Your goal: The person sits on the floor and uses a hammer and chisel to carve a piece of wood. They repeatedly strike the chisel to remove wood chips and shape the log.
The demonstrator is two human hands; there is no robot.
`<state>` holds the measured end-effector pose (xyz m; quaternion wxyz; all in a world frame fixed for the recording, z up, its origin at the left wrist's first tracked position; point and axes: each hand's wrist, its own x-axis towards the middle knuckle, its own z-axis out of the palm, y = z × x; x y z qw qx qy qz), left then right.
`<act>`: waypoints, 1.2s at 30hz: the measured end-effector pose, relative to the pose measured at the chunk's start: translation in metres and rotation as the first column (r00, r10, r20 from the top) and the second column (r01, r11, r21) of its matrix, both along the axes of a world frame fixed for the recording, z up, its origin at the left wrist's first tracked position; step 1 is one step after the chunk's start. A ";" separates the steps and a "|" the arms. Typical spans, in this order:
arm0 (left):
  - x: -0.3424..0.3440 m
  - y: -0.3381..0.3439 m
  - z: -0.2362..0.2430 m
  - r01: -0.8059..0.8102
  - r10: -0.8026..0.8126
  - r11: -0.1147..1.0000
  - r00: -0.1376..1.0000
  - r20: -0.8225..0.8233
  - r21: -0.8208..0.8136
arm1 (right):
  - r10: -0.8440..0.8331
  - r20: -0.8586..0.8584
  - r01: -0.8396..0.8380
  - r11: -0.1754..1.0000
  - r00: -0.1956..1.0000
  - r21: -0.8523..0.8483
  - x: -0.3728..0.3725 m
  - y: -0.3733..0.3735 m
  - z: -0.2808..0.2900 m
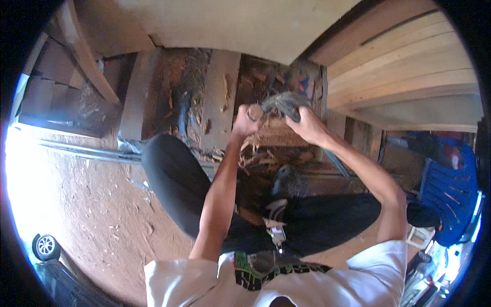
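Both my hands are raised together over a plank strewn with wood shavings, at the upper middle of the head view. My left hand (246,124) is closed in a fist around a tan, round-ended piece (254,112). My right hand (308,127) is closed on the near right side of a dark grey, lumpy thing (284,104), which reaches across to the left fist. Blur hides its exact kind, and whether it joins the tan piece cannot be told. A thin blue-grey strip (336,162) shows beneath my right forearm.
Curled shavings (250,158) lie below my hands. A pale board (225,25) overhangs the far side, and stacked timber (394,71) stands at right. My bent knee (169,158) is near left. A blue plastic chair (447,192) stands at right; a car wheel (46,247) shows lower left.
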<state>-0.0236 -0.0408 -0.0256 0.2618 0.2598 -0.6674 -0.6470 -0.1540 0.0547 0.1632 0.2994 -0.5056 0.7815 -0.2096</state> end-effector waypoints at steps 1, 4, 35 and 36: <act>0.001 -0.001 -0.003 -0.020 0.019 0.998 1.000 -0.012 -0.064 | 0.044 -0.028 -0.047 0.989 0.999 -0.141 -0.004 -0.002 0.000; 0.004 0.004 -0.016 -0.010 0.009 1.000 0.998 0.059 0.017 | -0.084 -0.086 0.070 0.985 0.993 -0.156 -0.011 0.014 0.036; -0.040 -0.043 0.006 -0.058 0.016 0.951 0.990 0.139 0.304 | 0.020 -0.309 0.059 0.968 0.951 0.243 -0.028 0.161 -0.164; -0.045 -0.048 0.002 -0.096 0.040 0.936 0.985 0.169 0.337 | 0.034 -0.306 0.045 0.968 0.952 0.246 -0.027 0.162 -0.165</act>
